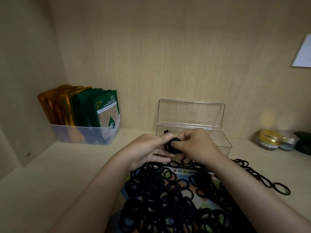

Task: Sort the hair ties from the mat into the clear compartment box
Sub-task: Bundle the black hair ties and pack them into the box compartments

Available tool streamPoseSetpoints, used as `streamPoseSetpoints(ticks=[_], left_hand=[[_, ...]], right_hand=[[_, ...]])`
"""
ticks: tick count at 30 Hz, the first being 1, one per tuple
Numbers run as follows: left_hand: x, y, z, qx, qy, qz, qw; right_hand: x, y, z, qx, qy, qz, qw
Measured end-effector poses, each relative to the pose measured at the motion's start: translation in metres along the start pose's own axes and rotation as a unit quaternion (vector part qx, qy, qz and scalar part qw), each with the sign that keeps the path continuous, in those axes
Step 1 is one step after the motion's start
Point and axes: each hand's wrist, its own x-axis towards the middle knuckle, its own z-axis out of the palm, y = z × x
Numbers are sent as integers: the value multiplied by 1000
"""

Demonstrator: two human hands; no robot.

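Observation:
A big heap of black hair ties [168, 199] covers a colourful patterned mat [208, 204] at the front of the shelf. Between both hands, just in front of the clear compartment box [225, 142], is a small bunch of black hair ties [171, 145]. My left hand [148, 148] holds the bunch from the left with its thumb and fingers. My right hand [196, 145] pinches it from the right. The box's lid [191, 113] stands open against the back wall. A dark tie shows inside the box's left end [166, 131].
A translucent bin [84, 134] with gold and green sachets stands at the back left. Small jars [276, 139] sit at the back right. A chain of hair ties [262, 179] trails off the mat to the right. A white card [303, 52] hangs on the wall.

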Motion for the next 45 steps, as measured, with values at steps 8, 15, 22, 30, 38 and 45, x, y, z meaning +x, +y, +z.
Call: streamPoseSetpoints(ticks=[8,15,22,30,38,45], left_hand=[[0,-3,-17,44,21,-39,998],[2,-3,-33,79,135,-17,988],[-3,1,-47,29,145,-2,989],[0,-1,-53,45,169,2,984],[-3,0,-54,63,175,21,982],[-1,-1,-51,90,167,26,981]], right_hand=[[-1,6,4,4,-98,-26,995],[5,14,2,-123,-96,-74,985],[9,32,12,-413,-112,-142,893],[11,17,12,-376,-87,-221,895],[18,18,32,-454,-141,-171,863],[11,12,30,-434,-129,-184,873]])
